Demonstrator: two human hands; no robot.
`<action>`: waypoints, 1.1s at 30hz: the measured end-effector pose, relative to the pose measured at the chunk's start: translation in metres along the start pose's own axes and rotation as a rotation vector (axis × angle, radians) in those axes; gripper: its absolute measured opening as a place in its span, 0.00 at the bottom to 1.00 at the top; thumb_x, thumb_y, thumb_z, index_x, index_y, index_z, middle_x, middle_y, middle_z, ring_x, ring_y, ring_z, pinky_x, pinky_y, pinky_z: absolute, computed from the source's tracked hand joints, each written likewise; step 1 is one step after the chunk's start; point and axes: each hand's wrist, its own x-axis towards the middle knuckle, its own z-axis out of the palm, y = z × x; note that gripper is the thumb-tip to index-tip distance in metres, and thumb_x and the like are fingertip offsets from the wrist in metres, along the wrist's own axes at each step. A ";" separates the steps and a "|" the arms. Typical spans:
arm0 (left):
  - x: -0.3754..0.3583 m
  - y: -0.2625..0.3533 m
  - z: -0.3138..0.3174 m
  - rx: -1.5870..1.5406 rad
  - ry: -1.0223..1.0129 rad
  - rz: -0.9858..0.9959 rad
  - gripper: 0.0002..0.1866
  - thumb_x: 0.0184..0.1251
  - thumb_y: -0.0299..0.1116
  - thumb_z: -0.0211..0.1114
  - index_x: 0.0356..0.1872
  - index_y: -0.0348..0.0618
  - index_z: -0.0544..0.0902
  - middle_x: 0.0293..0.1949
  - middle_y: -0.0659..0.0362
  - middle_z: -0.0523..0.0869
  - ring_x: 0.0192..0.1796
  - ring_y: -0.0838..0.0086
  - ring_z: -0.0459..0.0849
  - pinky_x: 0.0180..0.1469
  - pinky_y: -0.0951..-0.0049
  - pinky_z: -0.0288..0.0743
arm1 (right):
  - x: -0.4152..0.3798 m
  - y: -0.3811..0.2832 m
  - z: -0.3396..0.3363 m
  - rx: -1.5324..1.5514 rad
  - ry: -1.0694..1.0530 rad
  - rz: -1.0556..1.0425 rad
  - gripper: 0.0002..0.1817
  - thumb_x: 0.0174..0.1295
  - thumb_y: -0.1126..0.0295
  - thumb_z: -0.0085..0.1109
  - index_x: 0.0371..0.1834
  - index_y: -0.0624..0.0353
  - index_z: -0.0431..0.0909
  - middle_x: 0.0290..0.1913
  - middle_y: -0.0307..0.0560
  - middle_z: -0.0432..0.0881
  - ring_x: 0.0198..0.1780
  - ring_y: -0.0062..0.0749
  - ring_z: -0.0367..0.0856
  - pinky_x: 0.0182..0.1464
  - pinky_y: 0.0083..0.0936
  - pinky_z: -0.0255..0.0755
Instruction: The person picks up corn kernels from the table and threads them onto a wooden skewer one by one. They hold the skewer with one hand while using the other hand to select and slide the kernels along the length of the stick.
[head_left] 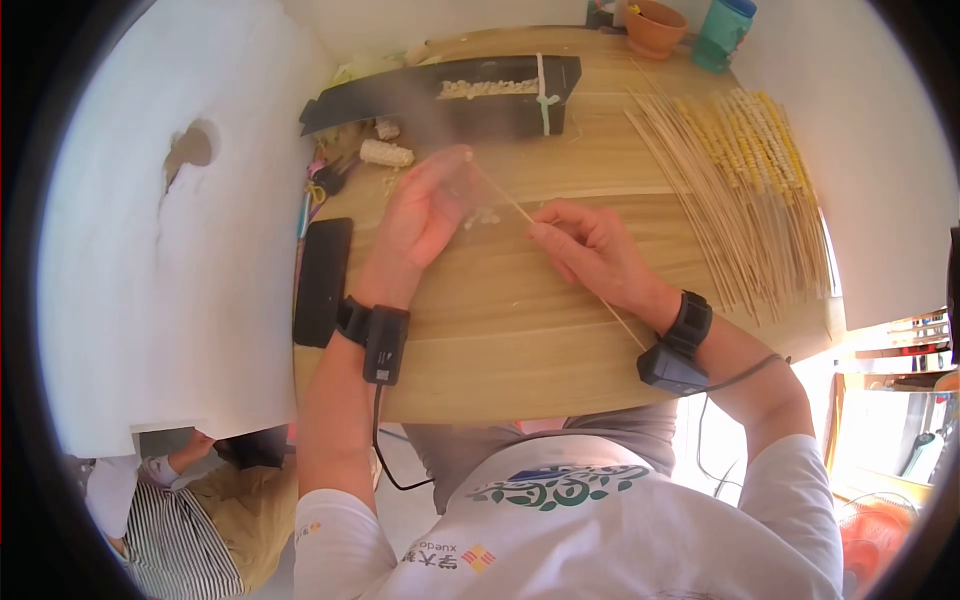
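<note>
My right hand is closed around a thin wooden skewer, whose lower end runs back past my right wrist. The skewer's far tip meets the fingertips of my left hand, which pinch a small pale corn kernel there. A few loose kernels lie on the table below my left fingers. Beyond that hand is a pale corn cob. Further back, a black tray with a light tie around one end contains many pale kernels.
On the right lie many bare skewers and several threaded with yellow and white kernels. A black phone lies at the left edge. A clay pot and a teal cup stand at the back. Another person is at lower left.
</note>
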 end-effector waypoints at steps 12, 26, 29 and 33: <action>-0.001 0.001 0.001 0.029 0.041 0.029 0.08 0.72 0.30 0.61 0.47 0.38 0.80 0.39 0.60 0.83 0.39 0.78 0.82 0.45 0.74 0.81 | -0.001 -0.005 0.000 0.042 -0.011 -0.009 0.09 0.72 0.68 0.53 0.40 0.63 0.76 0.18 0.27 0.66 0.19 0.09 0.61 0.21 0.14 0.54; -0.004 -0.003 0.007 0.101 0.094 0.011 0.09 0.73 0.33 0.61 0.46 0.39 0.82 0.37 0.63 0.83 0.36 0.81 0.81 0.43 0.76 0.80 | -0.001 -0.004 -0.001 0.001 0.012 -0.028 0.09 0.73 0.68 0.52 0.39 0.63 0.75 0.17 0.28 0.66 0.19 0.09 0.60 0.20 0.14 0.53; -0.003 -0.003 0.007 0.113 0.088 0.009 0.09 0.73 0.34 0.61 0.46 0.39 0.82 0.37 0.63 0.83 0.36 0.81 0.81 0.43 0.76 0.81 | -0.001 -0.004 -0.001 0.007 0.009 -0.025 0.09 0.73 0.68 0.53 0.39 0.63 0.75 0.17 0.27 0.66 0.19 0.09 0.60 0.20 0.15 0.52; -0.003 -0.003 0.007 0.136 0.092 0.022 0.09 0.73 0.33 0.61 0.46 0.39 0.82 0.37 0.63 0.83 0.36 0.82 0.81 0.43 0.76 0.81 | -0.002 -0.006 0.000 0.013 0.021 0.007 0.10 0.73 0.66 0.51 0.40 0.61 0.78 0.16 0.27 0.64 0.19 0.08 0.58 0.22 0.14 0.50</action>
